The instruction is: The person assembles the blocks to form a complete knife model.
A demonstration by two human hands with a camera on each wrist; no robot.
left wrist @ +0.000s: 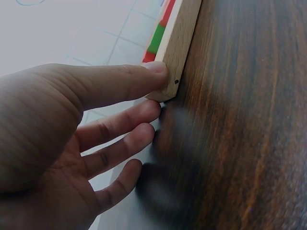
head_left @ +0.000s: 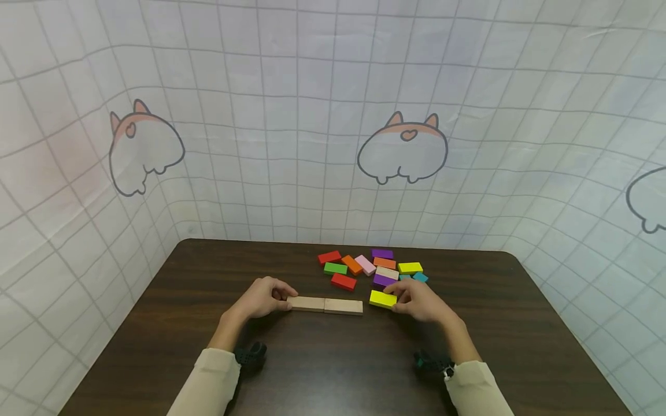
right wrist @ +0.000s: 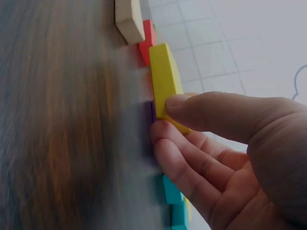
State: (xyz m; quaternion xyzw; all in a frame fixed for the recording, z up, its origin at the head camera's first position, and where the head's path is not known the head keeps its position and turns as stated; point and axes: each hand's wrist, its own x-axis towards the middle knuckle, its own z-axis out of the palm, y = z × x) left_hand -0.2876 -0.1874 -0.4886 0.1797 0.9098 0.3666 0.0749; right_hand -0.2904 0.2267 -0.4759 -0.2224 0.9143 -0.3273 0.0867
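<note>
Two plain wooden blocks lie end to end in a row, the left block (head_left: 306, 304) meeting the right block (head_left: 343, 307) at a thin seam. My left hand (head_left: 264, 299) pinches the row's left end between thumb and a finger; in the left wrist view the thumb (left wrist: 120, 85) rests against the wood beside a small dark spot. To the right of the row, with a gap between, a yellow block (head_left: 383, 299) is pinched by my right hand (head_left: 420, 299). The right wrist view has this yellow block (right wrist: 164, 81) seemingly just off the tabletop, its far end pointing toward the wooden row.
Behind the row lie loose coloured blocks: red (head_left: 344, 282), green (head_left: 335, 268), pink (head_left: 365, 265), purple (head_left: 382, 254), another yellow (head_left: 410, 268) and teal (head_left: 421, 278). The dark wooden table (head_left: 333, 364) backs onto a white gridded curtain (head_left: 291, 173).
</note>
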